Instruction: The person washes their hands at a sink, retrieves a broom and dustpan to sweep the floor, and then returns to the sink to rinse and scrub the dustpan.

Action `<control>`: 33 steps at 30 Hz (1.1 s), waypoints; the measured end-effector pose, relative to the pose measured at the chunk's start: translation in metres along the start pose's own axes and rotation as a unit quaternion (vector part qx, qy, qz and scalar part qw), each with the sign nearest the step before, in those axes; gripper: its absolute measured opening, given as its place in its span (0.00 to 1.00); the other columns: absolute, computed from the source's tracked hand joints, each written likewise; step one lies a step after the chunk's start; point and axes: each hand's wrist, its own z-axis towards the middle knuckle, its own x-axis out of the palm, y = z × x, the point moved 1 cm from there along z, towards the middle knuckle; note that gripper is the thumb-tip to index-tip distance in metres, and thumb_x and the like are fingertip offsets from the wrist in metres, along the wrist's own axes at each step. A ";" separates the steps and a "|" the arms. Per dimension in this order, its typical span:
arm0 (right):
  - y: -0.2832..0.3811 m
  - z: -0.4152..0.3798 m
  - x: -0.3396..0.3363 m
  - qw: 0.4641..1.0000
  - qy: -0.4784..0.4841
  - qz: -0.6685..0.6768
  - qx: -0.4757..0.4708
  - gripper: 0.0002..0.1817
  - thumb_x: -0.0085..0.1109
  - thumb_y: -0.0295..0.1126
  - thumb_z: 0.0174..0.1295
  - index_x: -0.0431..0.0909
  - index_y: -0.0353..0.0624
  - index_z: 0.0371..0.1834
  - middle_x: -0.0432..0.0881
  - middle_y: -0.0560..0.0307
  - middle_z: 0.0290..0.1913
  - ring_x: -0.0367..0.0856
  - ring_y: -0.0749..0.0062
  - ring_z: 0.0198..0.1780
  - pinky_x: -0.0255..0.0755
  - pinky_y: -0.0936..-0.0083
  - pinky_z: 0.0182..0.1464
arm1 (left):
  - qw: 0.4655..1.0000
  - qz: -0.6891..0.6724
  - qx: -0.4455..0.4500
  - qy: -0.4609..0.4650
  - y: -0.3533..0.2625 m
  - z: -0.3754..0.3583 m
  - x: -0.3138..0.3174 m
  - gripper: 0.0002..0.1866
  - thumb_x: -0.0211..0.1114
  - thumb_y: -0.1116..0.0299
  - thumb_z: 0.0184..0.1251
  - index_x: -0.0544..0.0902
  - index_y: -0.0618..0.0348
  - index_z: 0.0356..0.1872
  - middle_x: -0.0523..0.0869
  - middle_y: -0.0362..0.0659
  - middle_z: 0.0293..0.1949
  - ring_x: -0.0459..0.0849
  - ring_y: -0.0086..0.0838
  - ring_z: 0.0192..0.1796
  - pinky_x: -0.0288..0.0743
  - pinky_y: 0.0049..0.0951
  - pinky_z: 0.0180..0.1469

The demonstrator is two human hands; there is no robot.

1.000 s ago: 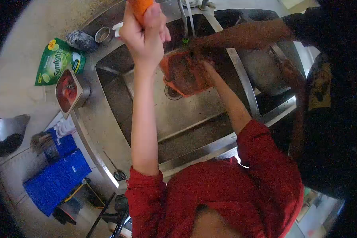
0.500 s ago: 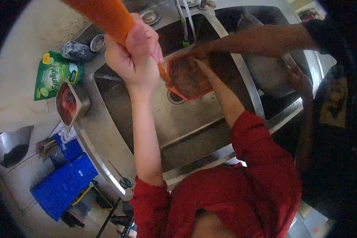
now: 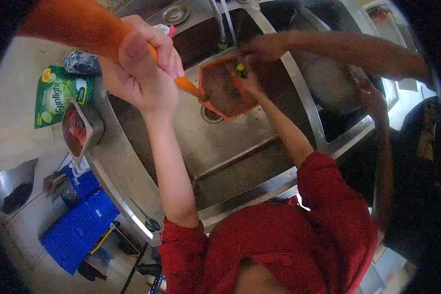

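Note:
A long orange handle runs from the upper left down to the rim of a red-orange, angular container. My left hand is wrapped round this handle. The container sits in the steel sink, beside the drain, with dark, blurred contents. My right hand is over its right part, its fingers blurred, next to a small yellow-green object; whether it grips anything is unclear. Another person's hand reaches in from the right, close to the water stream and my right hand.
On the left are a green Sunlight pouch, a metal tray with reddish contents, scissors and a blue item. The tap rises behind the sink. The co-worker's other hand is over the right basin.
My left hand and the handle have shifted left and up in view. The yellow-green object now shows by my right hand. The co-worker's upper hand has moved slightly right and up.

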 end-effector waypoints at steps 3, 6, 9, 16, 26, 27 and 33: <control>-0.059 -0.003 0.006 0.993 -0.038 -0.015 -0.107 0.35 0.62 0.39 0.42 0.59 0.40 0.54 0.66 0.52 0.52 0.64 0.61 0.53 0.58 0.71 0.54 | 0.995 0.095 0.003 -0.035 -0.002 -0.001 0.002 0.20 0.48 0.46 0.56 0.66 0.54 0.24 0.60 0.35 0.09 0.54 0.17 0.06 0.48 0.18 0.07; -0.066 -0.014 -0.002 0.999 -0.008 -0.014 -0.049 0.35 0.62 0.35 0.42 0.58 0.40 0.55 0.70 0.52 0.46 0.67 0.65 0.48 0.61 0.72 0.50 | 1.000 0.017 -0.005 -0.025 -0.008 -0.003 -0.004 0.21 0.50 0.51 0.58 0.63 0.62 0.26 0.62 0.38 0.11 0.59 0.18 0.08 0.56 0.17 0.08; -0.078 -0.032 0.001 0.992 -0.055 -0.057 -0.099 0.30 0.58 0.32 0.46 0.59 0.37 0.53 0.75 0.52 0.37 0.73 0.69 0.40 0.66 0.73 0.42 | 0.998 0.045 0.000 -0.044 -0.009 -0.004 -0.005 0.23 0.52 0.47 0.55 0.63 0.61 0.27 0.62 0.39 0.10 0.58 0.19 0.08 0.56 0.17 0.08; -0.075 -0.065 0.010 0.975 0.120 -0.186 0.027 0.24 0.53 0.30 0.49 0.60 0.32 0.49 0.76 0.47 0.31 0.75 0.63 0.35 0.70 0.69 0.37 | 0.999 0.016 -0.042 -0.019 -0.004 -0.007 -0.012 0.25 0.53 0.44 0.51 0.65 0.58 0.31 0.65 0.41 0.12 0.59 0.21 0.09 0.57 0.19 0.08; -0.074 -0.017 0.059 0.919 -0.003 -0.389 -0.059 0.21 0.49 0.29 0.52 0.60 0.32 0.49 0.75 0.44 0.28 0.76 0.59 0.33 0.70 0.65 0.35 | 0.995 0.081 0.049 0.020 0.018 -0.017 -0.026 0.24 0.49 0.46 0.55 0.65 0.61 0.34 0.68 0.42 0.15 0.66 0.24 0.13 0.63 0.21 0.11; -0.066 -0.026 0.055 0.938 0.045 -0.342 -0.019 0.19 0.48 0.29 0.53 0.60 0.31 0.47 0.75 0.42 0.27 0.76 0.57 0.31 0.70 0.63 0.34 | 0.994 0.105 0.033 0.007 0.039 -0.032 -0.031 0.25 0.49 0.44 0.55 0.65 0.61 0.32 0.67 0.42 0.14 0.64 0.22 0.12 0.60 0.19 0.11; -0.062 -0.071 0.070 0.932 0.163 -0.322 0.023 0.17 0.45 0.32 0.55 0.63 0.33 0.45 0.74 0.41 0.26 0.75 0.53 0.31 0.68 0.61 0.33 | 0.992 0.099 -0.023 -0.075 0.037 -0.066 -0.022 0.24 0.50 0.46 0.56 0.62 0.60 0.26 0.61 0.37 0.12 0.57 0.17 0.10 0.51 0.16 0.10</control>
